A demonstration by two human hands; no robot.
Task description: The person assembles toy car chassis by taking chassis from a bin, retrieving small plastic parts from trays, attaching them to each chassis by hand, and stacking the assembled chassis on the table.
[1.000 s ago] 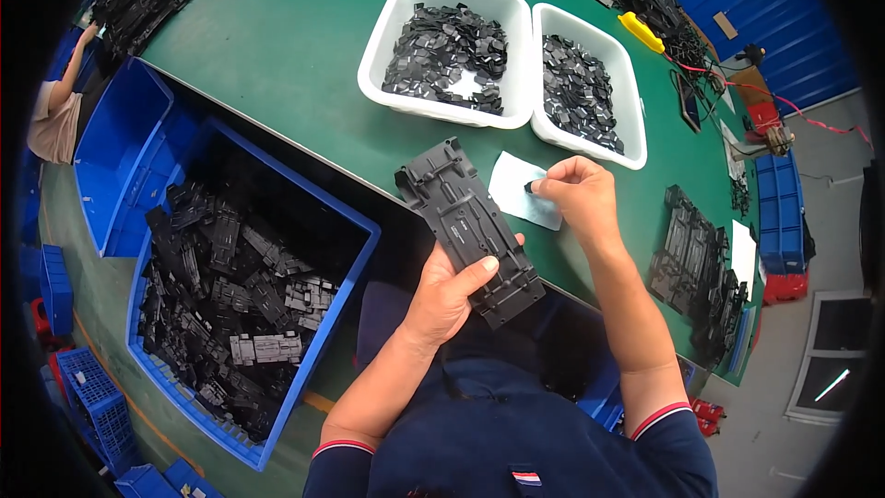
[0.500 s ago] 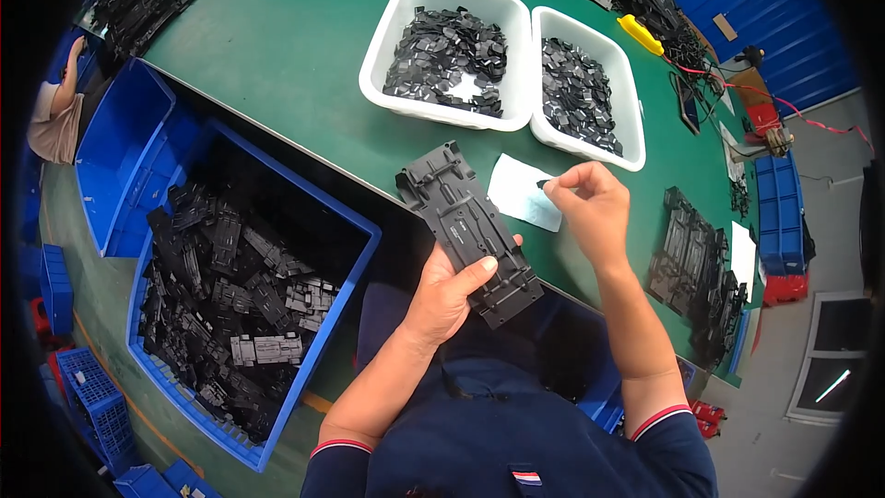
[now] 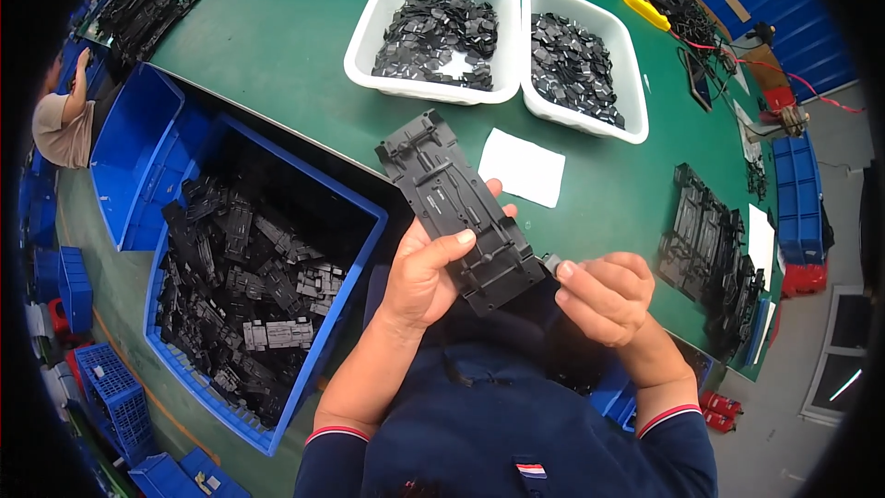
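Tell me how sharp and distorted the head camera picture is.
Head view: strong fisheye bend, the green table edge curves and black vignette fills the corners; even overhead light, soft shadows; the long black plastic part in the left hand is sharp, the rim softer.

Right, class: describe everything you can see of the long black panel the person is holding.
The long black panel looks like matt moulded plastic, ribbed, with slots and notched ends. It slants from upper left to lower right, raised over the green table's near edge. The left hand grips its lower half; the right hand pinches a small piece at its lower corner.
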